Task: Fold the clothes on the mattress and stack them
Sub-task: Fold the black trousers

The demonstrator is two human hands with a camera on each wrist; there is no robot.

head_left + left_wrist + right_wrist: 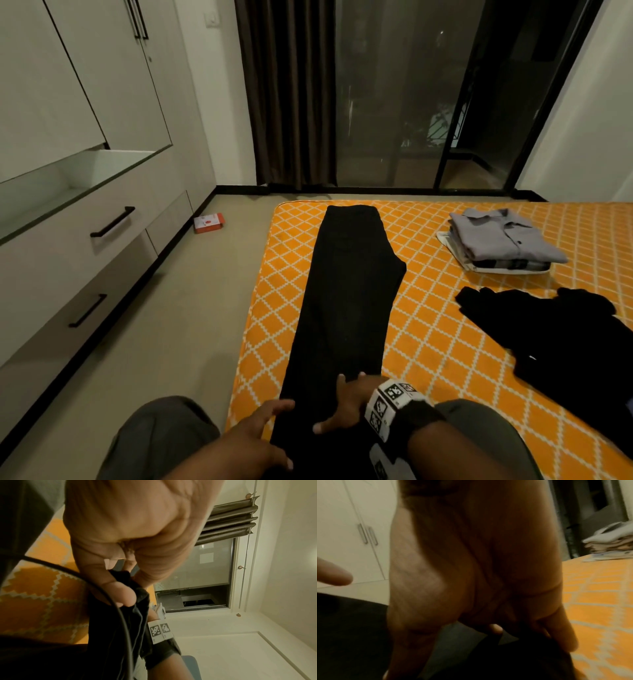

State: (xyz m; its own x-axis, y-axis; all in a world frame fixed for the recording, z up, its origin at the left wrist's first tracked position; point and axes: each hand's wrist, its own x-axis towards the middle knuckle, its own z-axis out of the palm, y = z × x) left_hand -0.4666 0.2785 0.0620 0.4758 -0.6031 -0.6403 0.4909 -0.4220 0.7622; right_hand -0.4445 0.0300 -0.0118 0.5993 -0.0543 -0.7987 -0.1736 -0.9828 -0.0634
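Head view: black trousers (349, 291) lie lengthwise down the frame's centre on the orange mattress (445, 342). I see my left hand (253, 435) pinching the hem, right hand (346, 404) spread flat on it. Folded stack (503, 240) upper right.

near hems of black trousers (346, 308) cut off by bottom edge | black garment (561, 339) cropped at right | we find right-wrist view blurred

Matt black cloth trousers (346, 301) lie on a woven-looking patterned mattress (445, 342).
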